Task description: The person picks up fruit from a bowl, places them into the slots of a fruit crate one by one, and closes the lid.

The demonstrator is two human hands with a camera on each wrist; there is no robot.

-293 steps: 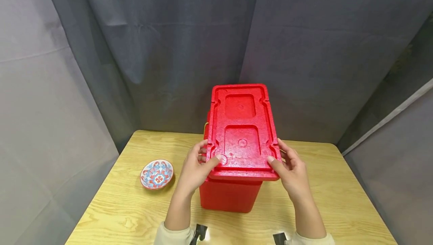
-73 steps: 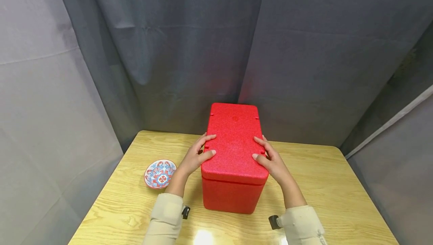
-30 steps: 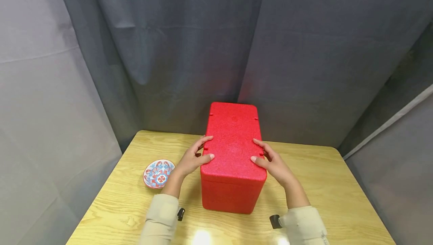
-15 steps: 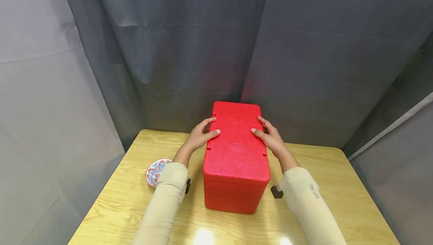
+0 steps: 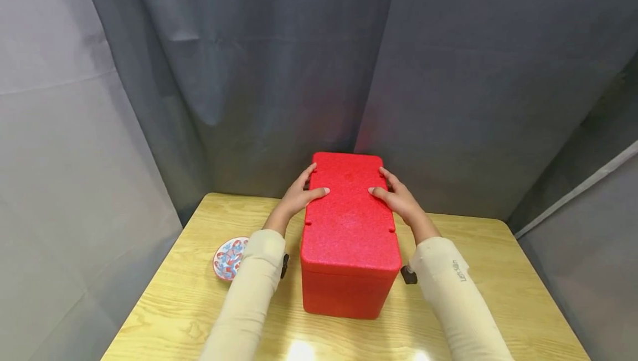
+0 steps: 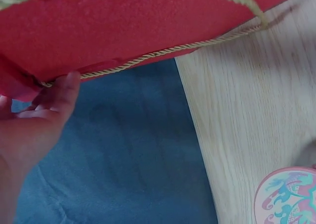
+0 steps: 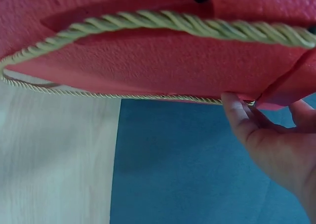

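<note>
A red foam box (image 5: 344, 294) stands on the wooden table, its matching lid (image 5: 349, 217) seated on top. Both hands straddle the lid's long edges toward its far end. My left hand (image 5: 298, 197) grips the left edge, thumb lying on the top and fingers down the side. On the opposite edge my right hand (image 5: 401, 200) holds on the same way. Twisted yellow rope handles run along the box sides: the left rope (image 6: 163, 51) passes by my left fingertips, and the right rope (image 7: 148, 21) loops near my right fingers. The box's inside is hidden.
A small shallow bowl (image 5: 228, 258) with a red, blue and white pattern sits left of the box, partly covered by the left sleeve (image 5: 249, 289). Grey curtains (image 5: 279, 101) hang behind the table (image 5: 164, 305) and on both sides.
Earlier the lid was held underside up over the box; then it lay right side up on it, and the front gap closed. Both hands have since slid toward the lid's far end.
</note>
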